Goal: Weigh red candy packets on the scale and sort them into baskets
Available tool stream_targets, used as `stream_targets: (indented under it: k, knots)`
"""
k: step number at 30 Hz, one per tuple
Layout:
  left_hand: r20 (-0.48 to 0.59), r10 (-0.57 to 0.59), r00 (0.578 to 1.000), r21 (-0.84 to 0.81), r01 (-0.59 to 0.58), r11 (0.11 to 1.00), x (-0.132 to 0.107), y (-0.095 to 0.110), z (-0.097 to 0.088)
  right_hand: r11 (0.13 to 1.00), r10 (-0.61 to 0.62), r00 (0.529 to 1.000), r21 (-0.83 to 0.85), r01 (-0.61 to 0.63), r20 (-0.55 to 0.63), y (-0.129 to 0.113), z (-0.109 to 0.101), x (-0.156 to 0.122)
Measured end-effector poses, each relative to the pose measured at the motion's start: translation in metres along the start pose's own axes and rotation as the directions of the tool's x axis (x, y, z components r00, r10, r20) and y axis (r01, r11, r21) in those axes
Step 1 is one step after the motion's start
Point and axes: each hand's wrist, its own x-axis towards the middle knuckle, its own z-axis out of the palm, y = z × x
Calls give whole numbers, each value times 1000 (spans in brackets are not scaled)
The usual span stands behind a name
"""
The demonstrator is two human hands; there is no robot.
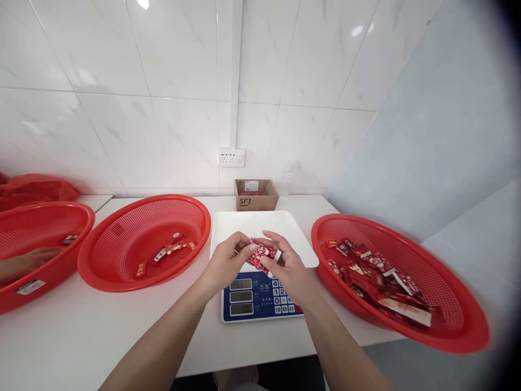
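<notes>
My left hand (226,262) and my right hand (287,264) meet over the front of a white-topped weighing scale (244,225). Both pinch a small bunch of red-and-white snack packets (261,255) held just above the scale's blue keypad panel (260,304). Fingers of both hands are closed on the packets. To the right, a red mesh basket (456,326) holds a heap of similar red packets (382,282). The red mesh basket (122,271) on my left has only a few packets (173,248) in it.
A small open cardboard box (256,195) stands at the back by the tiled wall under a socket (232,157). At far left a third red basket (61,217) holds another person's hand (28,260). A red plastic bag (36,187) lies behind it.
</notes>
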Motion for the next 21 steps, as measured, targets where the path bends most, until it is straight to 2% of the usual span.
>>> stream_targets:
  k: [3,5,8,10,12,15,17,19,21]
  knots:
    - [-87,-9,996,-51,5,999,-1,0,6,999,33,999,30,-32,-41,3,-4,-1]
    - [-93,-37,995,-116,26,993,-2,0,7,999,31,998,9,-30,-48,6,-6,0]
    - [44,-123,991,-216,130,968,-6,0,9,998,-2,995,-70,-4,-95,6,-5,1]
    - [103,-163,981,-211,182,960,-10,0,9,992,1,992,-125,-16,-124,5,-1,2]
    - [51,-151,987,-140,157,978,-13,-1,8,985,7,992,-169,-28,-123,3,3,1]
    - [-102,-26,994,43,31,999,-16,-3,5,977,13,995,-211,-34,-99,3,8,2]
    - [-132,39,990,151,-18,988,-17,-4,2,971,25,996,-234,-44,-86,4,9,2]
    - [-174,59,983,244,-15,970,-17,-2,-4,970,32,996,-235,-52,-88,4,8,3]
    - [-295,73,953,346,35,938,-17,2,-17,974,29,994,-219,-52,-107,2,3,4]
